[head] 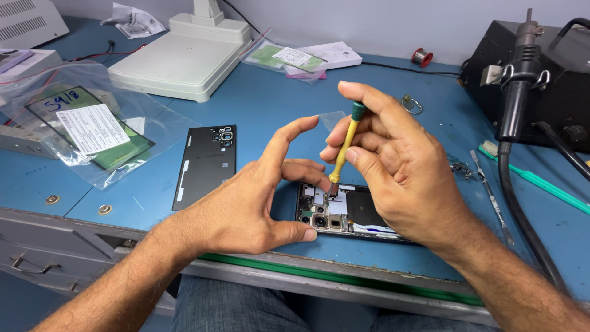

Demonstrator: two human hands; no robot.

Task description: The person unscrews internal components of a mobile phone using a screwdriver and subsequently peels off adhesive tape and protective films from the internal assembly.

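At the blue desk's (264,104) near edge lies an opened black smartphone with exposed circuitry (344,212); the left hand (252,203) braces its camera end, thumb and fingertips resting loosely. The right hand (393,166) pinches a slim yellow screwdriver with green cap (344,144), tip apparently seated on the board. Farther left, a detached black back cover (206,165) lies flat.

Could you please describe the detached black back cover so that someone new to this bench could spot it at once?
Start at the blue bench and find the white stand base at the back. Nearer the front edge, the back cover lies flat, left of the left hand and the opened phone. It is a thin black panel with camera holes in its top corner, unlike the bagged parts beside it.
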